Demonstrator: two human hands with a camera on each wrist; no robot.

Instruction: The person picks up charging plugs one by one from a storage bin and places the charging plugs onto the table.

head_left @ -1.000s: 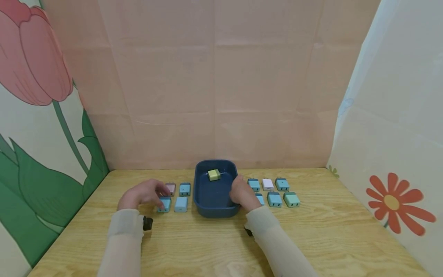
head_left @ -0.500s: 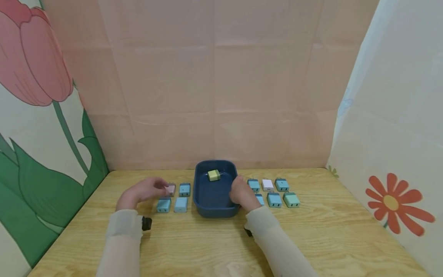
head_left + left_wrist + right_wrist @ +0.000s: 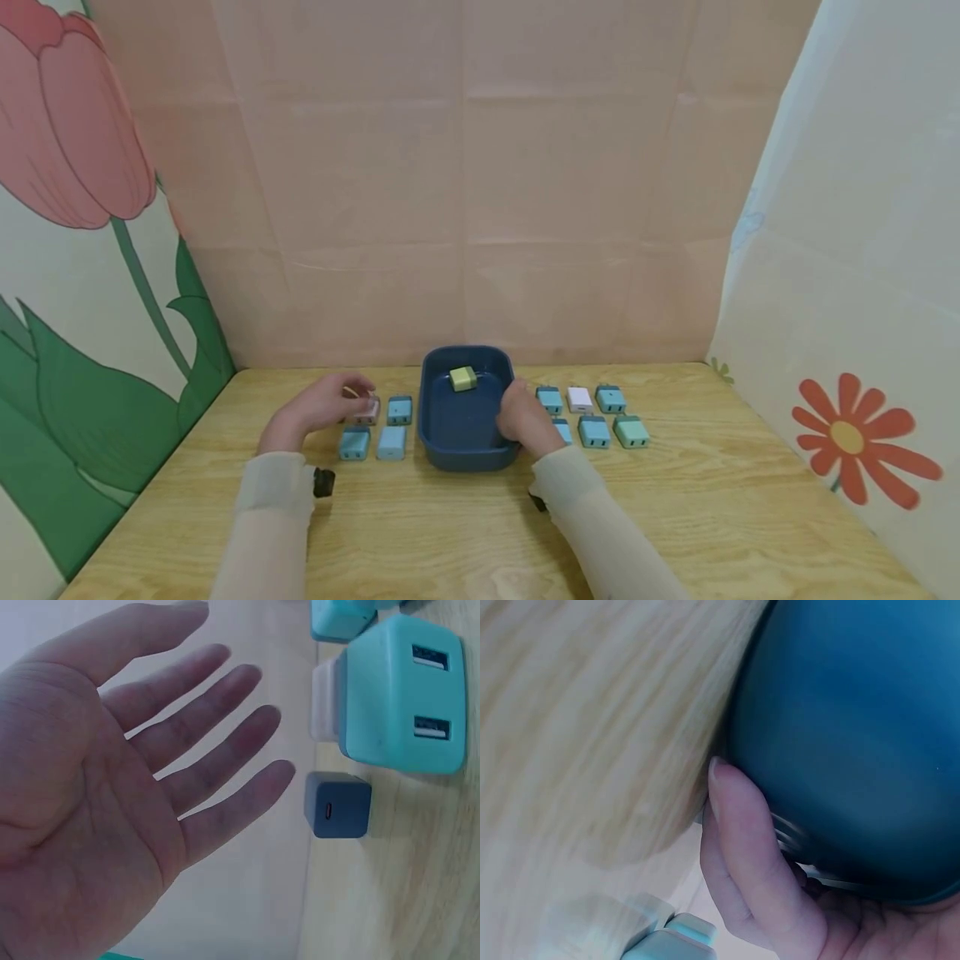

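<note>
My left hand [image 3: 322, 404] hovers at the left group of chargers, its fingertips overlapping the pink charger [image 3: 368, 412] in the head view. In the left wrist view the left hand [image 3: 112, 772] has loosely extended fingers and holds nothing. Beside those fingers stand a teal charger [image 3: 405, 694] with two USB ports and a small dark charger [image 3: 337, 806]. My right hand [image 3: 522, 417] grips the right side of the dark blue basin [image 3: 468, 458]. The right wrist view shows its fingers [image 3: 739, 817] curled against the basin's outer wall [image 3: 840, 765]. A yellow-green charger [image 3: 462, 379] lies inside the basin.
Left of the basin are more chargers: a blue one [image 3: 400, 410], a pale blue one [image 3: 392, 443] and a teal one [image 3: 354, 443]. Several others, including a white charger [image 3: 580, 400] and a green charger [image 3: 632, 432], sit to the right. A pink backdrop [image 3: 465, 208] closes off the wooden table [image 3: 420, 542].
My left hand has moved from the front teal charger back to the pink one, and its fingers have lifted slightly. The right hand and the basin have stayed in place.
</note>
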